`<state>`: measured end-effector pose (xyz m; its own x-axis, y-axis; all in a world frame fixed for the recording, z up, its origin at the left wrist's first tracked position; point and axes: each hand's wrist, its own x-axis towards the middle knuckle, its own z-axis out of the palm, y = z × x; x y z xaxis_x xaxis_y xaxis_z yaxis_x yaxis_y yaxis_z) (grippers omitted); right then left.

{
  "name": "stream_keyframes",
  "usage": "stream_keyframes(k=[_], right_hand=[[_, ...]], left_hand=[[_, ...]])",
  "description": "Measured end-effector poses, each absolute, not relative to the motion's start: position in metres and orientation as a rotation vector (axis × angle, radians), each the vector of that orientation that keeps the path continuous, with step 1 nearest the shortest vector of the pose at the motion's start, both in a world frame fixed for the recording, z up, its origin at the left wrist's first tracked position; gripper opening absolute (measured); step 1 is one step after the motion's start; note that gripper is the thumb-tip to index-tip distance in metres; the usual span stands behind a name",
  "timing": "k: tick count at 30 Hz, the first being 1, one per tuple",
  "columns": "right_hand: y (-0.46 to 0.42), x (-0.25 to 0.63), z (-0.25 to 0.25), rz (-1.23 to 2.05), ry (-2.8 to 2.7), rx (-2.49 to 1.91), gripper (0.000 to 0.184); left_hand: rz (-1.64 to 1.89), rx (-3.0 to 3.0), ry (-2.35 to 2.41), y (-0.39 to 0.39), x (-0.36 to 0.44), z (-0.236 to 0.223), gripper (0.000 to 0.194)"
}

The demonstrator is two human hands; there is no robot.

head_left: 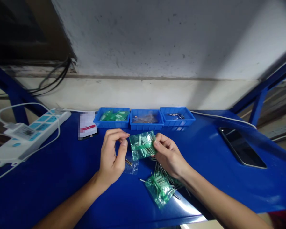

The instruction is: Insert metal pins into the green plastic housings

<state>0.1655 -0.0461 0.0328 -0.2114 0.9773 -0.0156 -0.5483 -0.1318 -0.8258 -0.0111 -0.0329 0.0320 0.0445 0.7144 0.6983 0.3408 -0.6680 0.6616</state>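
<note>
My right hand [170, 154] pinches the right edge of a clear green packet [143, 146] with white and metal pieces inside. At the packet's left edge is my left hand [113, 154], its fingers curled and its thumb a little apart, with nothing visible between them. Under my hands lies a second green packet [160, 189] on a heap of thin metal rods [163, 171], partly hidden by my right hand and forearm. A small clear bag [132, 167] with brass-coloured pieces sits just beyond my left thumb.
Three blue bins stand along the back: one with green packets [115, 115], one with clear bags [145, 119], one with metal pieces [176, 115]. At left are a white power strip [38, 128] with cables and a phone-like item [87, 127]. A dark phone [242, 148] lies right.
</note>
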Motion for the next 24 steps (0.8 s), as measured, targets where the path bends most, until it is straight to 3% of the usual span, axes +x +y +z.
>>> stream_keyframes(k=[7,24], right_hand=[[-0.046,0.165,0.032,1.560,-0.911,-0.766,0.028],[-0.055,0.156,0.028,1.749,-0.874,-0.645,0.025]], left_hand=[[1.419,2.266,0.964,-0.046,-0.004,0.046,0.010],[1.195,1.913,0.960,-0.049,0.005,0.044,0.002]])
